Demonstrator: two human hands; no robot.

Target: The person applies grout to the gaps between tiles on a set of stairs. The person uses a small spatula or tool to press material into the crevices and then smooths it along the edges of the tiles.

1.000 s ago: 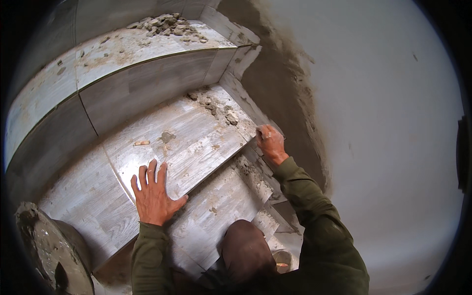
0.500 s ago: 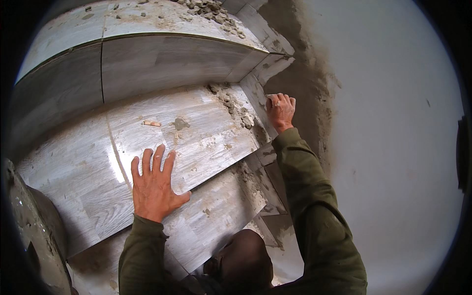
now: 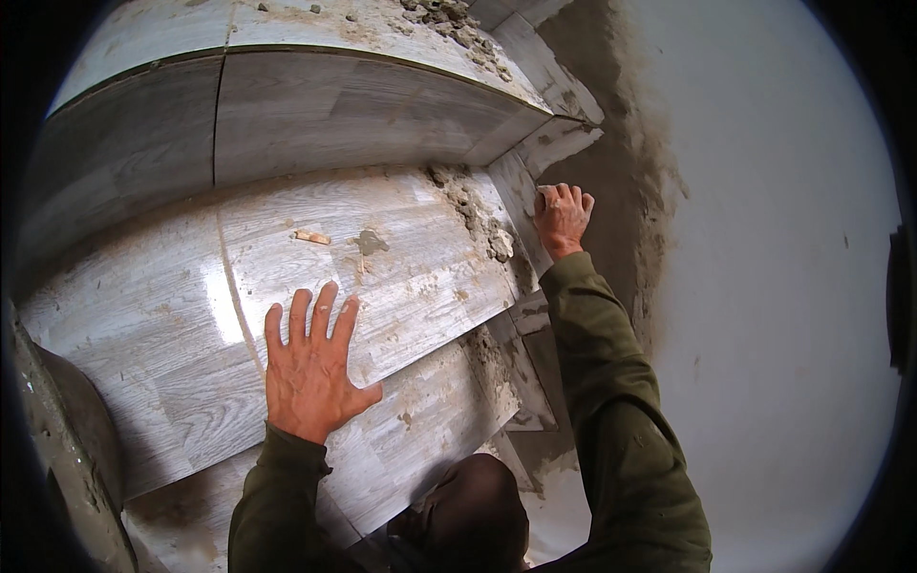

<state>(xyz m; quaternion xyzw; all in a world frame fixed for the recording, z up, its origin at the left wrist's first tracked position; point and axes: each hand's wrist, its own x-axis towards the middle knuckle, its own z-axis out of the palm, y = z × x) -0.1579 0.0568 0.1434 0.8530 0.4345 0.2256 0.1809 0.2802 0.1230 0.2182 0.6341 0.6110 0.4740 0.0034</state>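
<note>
My left hand [image 3: 310,368] rests with its fingers spread on a stair tread [image 3: 181,353] faced in grey wood-look tile. My right hand [image 3: 564,218] is closed at the top edge of a skirting tile [image 3: 516,196] along the wall. A small pale bit shows by its index finger, but what the fingers hold, if anything, is hidden. Crumbled mortar [image 3: 470,210] lies along the tread beside this skirting. Beyond my left fingertips are a short wood piece [image 3: 311,237] and a grey mortar smear [image 3: 371,243].
A tiled riser [image 3: 382,110] climbs to the upper tread, where mortar lumps [image 3: 449,24] are scattered. To the right stands a pale wall [image 3: 764,286] with a rough brown mortar band [image 3: 611,162]. A mortar-crusted bucket [image 3: 67,449] sits at the left edge. My knee [image 3: 473,516] is below.
The view has shifted slightly, so the stairs sit a little further right. My left hand stays spread on the tread, and my right hand remains closed at the skirting tile.
</note>
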